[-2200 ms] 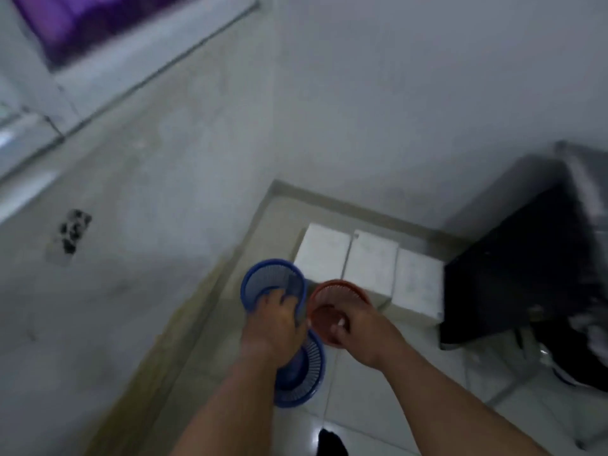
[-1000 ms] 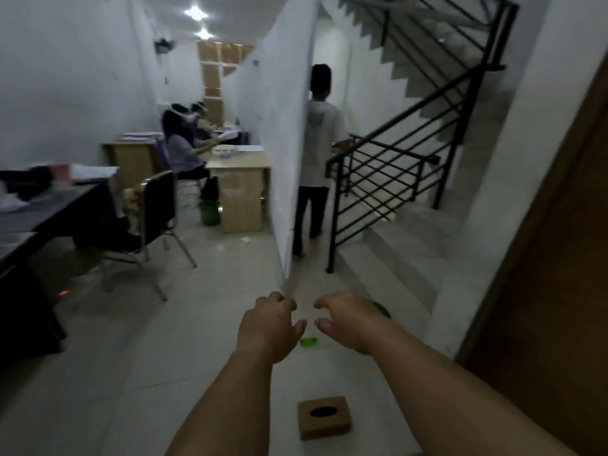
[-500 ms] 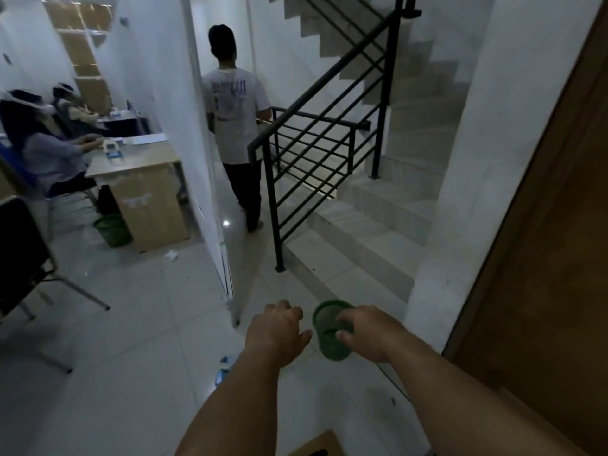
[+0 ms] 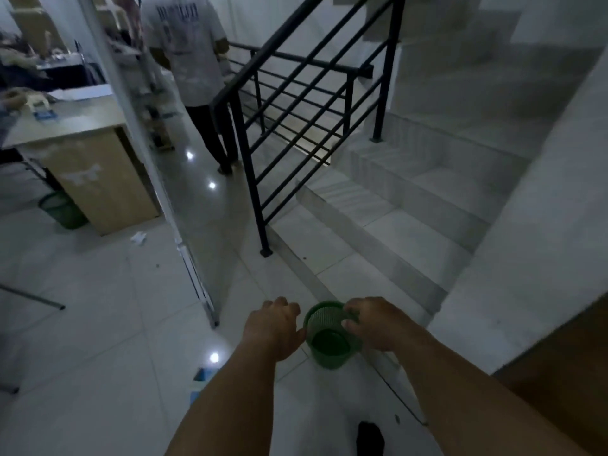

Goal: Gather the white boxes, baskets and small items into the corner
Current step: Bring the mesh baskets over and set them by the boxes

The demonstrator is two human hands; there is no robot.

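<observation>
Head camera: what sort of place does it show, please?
Most likely an office interior. Tiled stairs with a black railing rise ahead, and a wooden desk with a green bin beside it stands at the left. The right hand holds a green basket.

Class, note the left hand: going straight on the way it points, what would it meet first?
Probably the basket, held at its rim by the right hand. The left hand points forward, slightly right, thumb beside its wall. Depth is unclear; it might pass to the floor.
</observation>
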